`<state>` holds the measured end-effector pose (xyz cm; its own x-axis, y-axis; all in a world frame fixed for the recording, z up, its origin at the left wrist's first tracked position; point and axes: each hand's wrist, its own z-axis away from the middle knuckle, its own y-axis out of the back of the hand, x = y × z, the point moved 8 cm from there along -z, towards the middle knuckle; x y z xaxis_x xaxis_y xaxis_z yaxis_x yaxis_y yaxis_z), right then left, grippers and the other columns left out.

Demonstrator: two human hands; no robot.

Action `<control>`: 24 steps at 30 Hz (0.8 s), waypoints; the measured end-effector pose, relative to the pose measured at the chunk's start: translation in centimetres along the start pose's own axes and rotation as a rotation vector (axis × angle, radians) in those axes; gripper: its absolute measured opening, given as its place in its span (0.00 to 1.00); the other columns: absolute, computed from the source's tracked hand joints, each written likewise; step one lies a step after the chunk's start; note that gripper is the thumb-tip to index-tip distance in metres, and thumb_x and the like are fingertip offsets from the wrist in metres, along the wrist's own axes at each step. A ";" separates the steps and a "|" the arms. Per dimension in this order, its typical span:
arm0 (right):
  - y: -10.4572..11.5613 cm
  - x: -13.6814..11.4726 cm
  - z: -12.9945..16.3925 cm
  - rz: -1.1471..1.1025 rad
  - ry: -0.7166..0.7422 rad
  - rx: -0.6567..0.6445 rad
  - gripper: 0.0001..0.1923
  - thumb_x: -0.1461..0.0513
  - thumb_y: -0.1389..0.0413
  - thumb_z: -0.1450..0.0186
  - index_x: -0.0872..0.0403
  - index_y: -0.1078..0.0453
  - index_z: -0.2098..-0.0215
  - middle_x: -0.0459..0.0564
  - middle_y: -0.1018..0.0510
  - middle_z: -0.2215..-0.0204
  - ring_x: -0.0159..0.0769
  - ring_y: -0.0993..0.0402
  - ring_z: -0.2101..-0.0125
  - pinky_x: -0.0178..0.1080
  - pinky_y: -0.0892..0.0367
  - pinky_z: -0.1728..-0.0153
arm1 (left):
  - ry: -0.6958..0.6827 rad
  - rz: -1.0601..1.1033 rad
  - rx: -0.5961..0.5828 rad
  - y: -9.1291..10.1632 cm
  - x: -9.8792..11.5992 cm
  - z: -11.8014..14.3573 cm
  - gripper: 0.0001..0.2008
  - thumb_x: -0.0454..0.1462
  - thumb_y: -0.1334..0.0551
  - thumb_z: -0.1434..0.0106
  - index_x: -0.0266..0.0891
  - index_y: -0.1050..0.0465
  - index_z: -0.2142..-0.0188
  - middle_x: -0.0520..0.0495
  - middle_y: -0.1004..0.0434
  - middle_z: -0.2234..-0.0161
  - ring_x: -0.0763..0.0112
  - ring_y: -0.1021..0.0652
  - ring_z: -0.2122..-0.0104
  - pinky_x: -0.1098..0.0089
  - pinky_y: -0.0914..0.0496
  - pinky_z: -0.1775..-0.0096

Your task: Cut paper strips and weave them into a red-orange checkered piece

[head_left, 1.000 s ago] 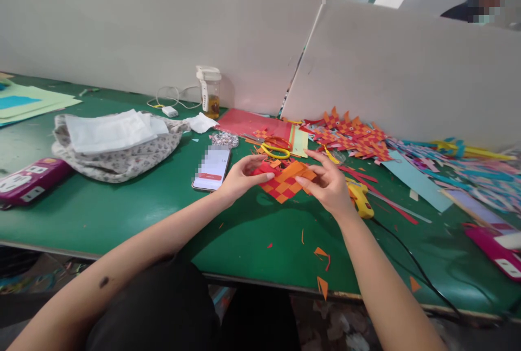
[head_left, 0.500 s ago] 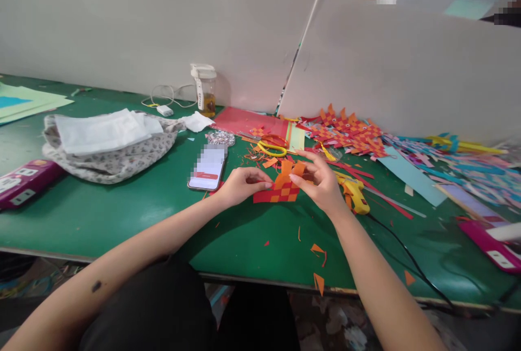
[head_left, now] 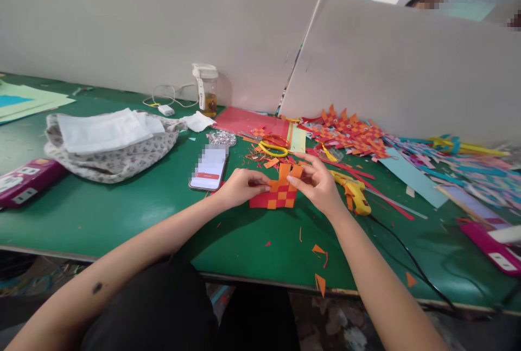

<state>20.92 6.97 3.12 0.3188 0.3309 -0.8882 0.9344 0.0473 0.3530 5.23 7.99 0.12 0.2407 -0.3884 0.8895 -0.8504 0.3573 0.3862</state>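
Note:
Between my two hands, just above the green table, is a piece of woven paper [head_left: 280,197] in a red and orange check, with loose orange strips standing up at its top. My left hand [head_left: 243,187] pinches its upper left edge between thumb and fingertips. On the other side my right hand [head_left: 319,182] has its thumb on the front of the orange strips, the fingers curled behind and partly hidden. Beyond the hands lie yellow-handled scissors [head_left: 273,149] among orange paper scraps. A yellow glue gun [head_left: 355,193] rests right of my right hand.
A phone [head_left: 209,166] lies left of my left hand, near a patterned cloth [head_left: 109,169] with white fabric on it. A drink bottle [head_left: 207,90] stands by the partition. Woven red and orange pieces [head_left: 350,131] and coloured strips [head_left: 480,172] are heaped at the right.
The woven paper has tilted so that more of its checked face shows, and it sits slightly lower and further left. Both hands keep their hold on it.

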 end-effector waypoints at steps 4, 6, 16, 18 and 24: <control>0.0 0.1 0.0 0.009 0.003 0.000 0.27 0.57 0.40 0.44 0.45 0.41 0.47 0.47 0.24 0.69 0.38 0.26 0.69 0.42 0.30 0.69 | 0.001 -0.011 -0.036 -0.2 0.2 0.0 0.05 0.37 0.39 0.46 0.39 0.25 0.71 0.50 0.23 0.73 0.72 0.25 0.73 0.72 0.32 0.67; -0.2 0.2 0.0 0.014 -0.003 0.000 0.27 0.56 0.40 0.44 0.45 0.40 0.48 0.47 0.24 0.70 0.40 0.26 0.68 0.43 0.30 0.68 | 0.010 -0.031 -0.050 -0.3 0.3 0.1 0.05 0.37 0.39 0.45 0.38 0.26 0.71 0.50 0.24 0.75 0.73 0.25 0.74 0.73 0.32 0.68; -1.3 0.2 0.2 -0.104 -0.070 -0.103 0.30 0.53 0.41 0.44 0.45 0.42 0.45 0.48 0.24 0.65 0.40 0.26 0.63 0.43 0.30 0.62 | 0.028 0.024 -0.063 -0.5 0.0 0.0 0.07 0.37 0.41 0.45 0.37 0.31 0.77 0.53 0.29 0.78 0.77 0.30 0.77 0.75 0.36 0.73; -2.0 0.3 0.3 -0.160 -0.084 -0.162 0.35 0.55 0.38 0.47 0.45 0.45 0.44 0.48 0.24 0.63 0.41 0.26 0.61 0.44 0.30 0.61 | 0.065 0.076 -0.076 -0.8 -0.4 0.0 0.06 0.37 0.40 0.46 0.37 0.31 0.77 0.53 0.28 0.77 0.76 0.28 0.76 0.74 0.35 0.72; -1.9 0.4 0.3 0.008 -0.068 -0.072 0.36 0.55 0.36 0.50 0.46 0.42 0.46 0.45 0.27 0.70 0.36 0.29 0.72 0.41 0.30 0.69 | 0.184 0.277 -0.131 -2.0 -1.4 0.3 0.12 0.35 0.36 0.50 0.39 0.36 0.66 0.53 0.25 0.76 0.74 0.24 0.75 0.74 0.33 0.70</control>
<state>19.31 6.76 2.02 0.3388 0.2668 -0.9022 0.9187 0.1131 0.3784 6.46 7.53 -1.95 0.0995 -0.1060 0.9894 -0.8307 0.5385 0.1412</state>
